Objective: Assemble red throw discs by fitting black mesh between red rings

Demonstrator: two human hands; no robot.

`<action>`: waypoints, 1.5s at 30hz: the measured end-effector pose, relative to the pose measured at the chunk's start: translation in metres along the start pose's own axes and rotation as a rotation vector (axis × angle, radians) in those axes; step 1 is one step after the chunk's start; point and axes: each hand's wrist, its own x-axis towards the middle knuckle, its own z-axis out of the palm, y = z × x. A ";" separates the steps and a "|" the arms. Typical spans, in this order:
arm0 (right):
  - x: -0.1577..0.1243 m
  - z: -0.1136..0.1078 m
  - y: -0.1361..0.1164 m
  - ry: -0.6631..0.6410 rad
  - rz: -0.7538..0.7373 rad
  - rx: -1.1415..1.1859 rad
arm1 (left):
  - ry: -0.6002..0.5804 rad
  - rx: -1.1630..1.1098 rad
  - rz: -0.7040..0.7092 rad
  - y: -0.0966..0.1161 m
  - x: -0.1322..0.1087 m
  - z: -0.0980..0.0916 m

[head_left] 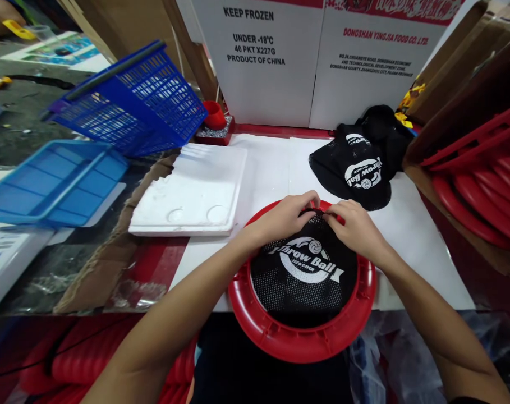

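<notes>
A red plastic ring [303, 343] lies in front of me, its near edge reaching past the table edge. Across its opening sits a black mesh net [297, 300] with white "Throw Ball" lettering. At the ring's far side, my left hand [290, 216] pinches the net's edge between thumb and fingers. Just right of it, my right hand [355, 229] pinches the same edge, fingertips close to the left ones. Whether the net's edge is hooked on the ring there is hidden by my fingers. More black nets [359, 163] lie piled beyond my right hand.
A white foam lid [200, 191] lies left of the ring. Farther left are a tilted blue basket [141, 101] and a light-blue tray [56, 179]. A white carton [271, 84] stands at the back. Stacked red rings [482, 196] fill a box at right.
</notes>
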 end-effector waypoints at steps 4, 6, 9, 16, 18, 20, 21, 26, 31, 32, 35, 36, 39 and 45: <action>0.008 0.003 0.006 0.040 0.096 0.149 | 0.002 0.123 0.092 -0.010 0.003 0.005; 0.011 0.002 0.009 0.042 0.137 0.192 | -0.004 0.164 0.114 -0.014 0.004 0.007; 0.016 0.002 0.014 0.015 0.155 0.179 | -0.011 0.168 0.122 -0.018 0.005 0.011; 0.022 0.003 0.021 -0.061 0.131 0.169 | -0.019 0.153 0.111 -0.022 0.007 0.011; 0.022 0.002 0.022 -0.071 0.137 0.171 | -0.019 0.154 0.109 -0.023 0.008 0.010; 0.023 0.002 0.022 -0.068 0.148 0.172 | -0.030 0.168 0.098 -0.024 0.009 0.011; 0.024 0.002 0.023 -0.063 0.154 0.174 | -0.040 0.179 0.090 -0.024 0.009 0.011; 0.026 0.004 0.025 -0.047 0.157 0.182 | -0.089 0.237 0.057 -0.022 0.011 0.011; 0.027 0.006 0.026 -0.025 0.134 0.137 | -0.140 0.299 0.015 -0.019 0.012 0.008; 0.027 0.007 0.027 -0.018 0.131 0.123 | -0.150 0.320 0.013 -0.019 0.012 0.007; 0.028 0.010 0.029 -0.004 0.116 0.100 | -0.162 0.396 0.021 -0.010 0.011 0.003; 0.029 0.011 0.031 -0.003 0.105 0.108 | -0.153 0.437 0.029 -0.004 0.008 0.001; 0.037 0.014 0.039 -0.014 0.043 0.158 | -0.086 0.610 0.102 0.026 -0.012 -0.002; 0.063 -0.002 0.052 -0.014 -0.071 0.086 | -0.318 0.552 0.049 0.063 -0.083 0.014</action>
